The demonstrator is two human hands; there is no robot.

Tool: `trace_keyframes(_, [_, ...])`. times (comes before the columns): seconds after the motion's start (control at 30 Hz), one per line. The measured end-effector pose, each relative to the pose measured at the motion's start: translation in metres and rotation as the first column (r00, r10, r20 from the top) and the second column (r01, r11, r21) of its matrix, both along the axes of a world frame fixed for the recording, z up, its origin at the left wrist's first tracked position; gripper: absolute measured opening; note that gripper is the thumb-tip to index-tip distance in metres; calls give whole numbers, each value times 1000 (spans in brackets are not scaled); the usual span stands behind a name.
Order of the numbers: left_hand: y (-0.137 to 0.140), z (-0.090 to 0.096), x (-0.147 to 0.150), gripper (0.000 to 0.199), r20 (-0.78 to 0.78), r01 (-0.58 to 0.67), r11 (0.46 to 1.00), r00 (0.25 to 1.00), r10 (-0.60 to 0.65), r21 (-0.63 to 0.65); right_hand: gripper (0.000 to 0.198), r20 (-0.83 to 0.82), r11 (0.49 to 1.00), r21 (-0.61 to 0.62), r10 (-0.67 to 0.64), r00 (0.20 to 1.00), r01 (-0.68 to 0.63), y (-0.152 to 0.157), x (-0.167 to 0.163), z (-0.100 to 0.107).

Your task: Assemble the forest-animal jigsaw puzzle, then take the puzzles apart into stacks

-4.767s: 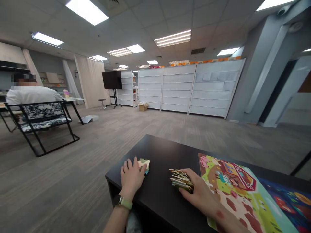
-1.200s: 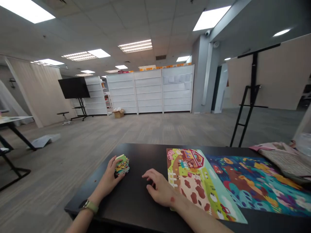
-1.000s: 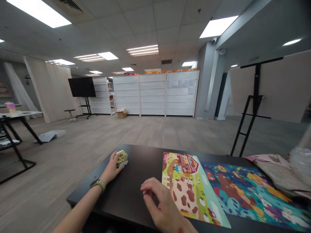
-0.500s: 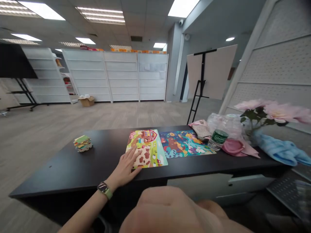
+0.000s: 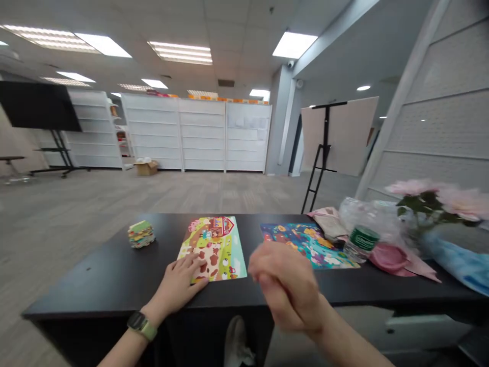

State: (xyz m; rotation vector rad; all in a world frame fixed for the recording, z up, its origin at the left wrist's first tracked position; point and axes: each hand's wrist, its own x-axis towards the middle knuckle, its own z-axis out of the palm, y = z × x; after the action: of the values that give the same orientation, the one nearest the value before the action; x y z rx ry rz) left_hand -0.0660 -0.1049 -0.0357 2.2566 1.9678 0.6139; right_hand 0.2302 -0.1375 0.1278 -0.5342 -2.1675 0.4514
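Observation:
My left hand (image 5: 180,282) lies flat with fingers spread on the lower left of a farm picture sheet (image 5: 232,251), which shows a red barn and a brown-spotted cow. My right hand (image 5: 287,286) is raised in front of the desk's near edge, curled into a fist with no object showing in it. Behind it, a blue picture sheet with colourful animals (image 5: 301,235) lies on the desk, partly covered from view by the fist. To the left stands a stack of small coloured cards or pieces (image 5: 141,235).
The dark desk (image 5: 114,275) bears a green-labelled water bottle (image 5: 362,240), a pink cloth item (image 5: 389,259), clear plastic (image 5: 355,211), a blue cloth (image 5: 458,260) and pink flowers (image 5: 420,188) at right. An easel (image 5: 324,148) stands beyond.
My right hand has moved away from the camera and out over the desk front. My left hand and the farm sheet have slid left, widening the gap to the blue sheet. The view has tilted up.

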Motion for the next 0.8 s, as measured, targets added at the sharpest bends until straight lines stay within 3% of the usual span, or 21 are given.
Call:
trace_keyframes(0.03, [3,3,-3,41,-3,-6,1000,1000,6,-1,33,28,999,41,6,1000,-7,31,-17,-8])
trace_keyframes(0.17, [19,14,-13,41,12,38,999,999,-38,-9,21,300,997,-72,58,952,-39,139,-61,-75])
trace_keyframes(0.27, [27,18,-24,40,44,96,995,995,-95,-28,58,398,980,-174,162,903,-99,180,-66,-121])
trace_keyframes(0.37, [28,21,-35,42,70,135,989,989,-131,-52,83,413,958,-262,216,885,-112,183,-61,-138])
trace_keyframes(0.6, [13,31,-44,51,78,225,968,973,-218,-107,29,457,958,-198,278,845,-208,160,-64,-127])
trace_keyframes(0.7, [5,31,-42,40,89,214,972,975,-206,-95,20,470,966,-156,256,845,-206,157,-65,-124])
trace_keyframes(0.8, [2,32,-41,29,63,217,974,975,-213,-60,24,527,977,-79,208,824,-196,157,-66,-122])
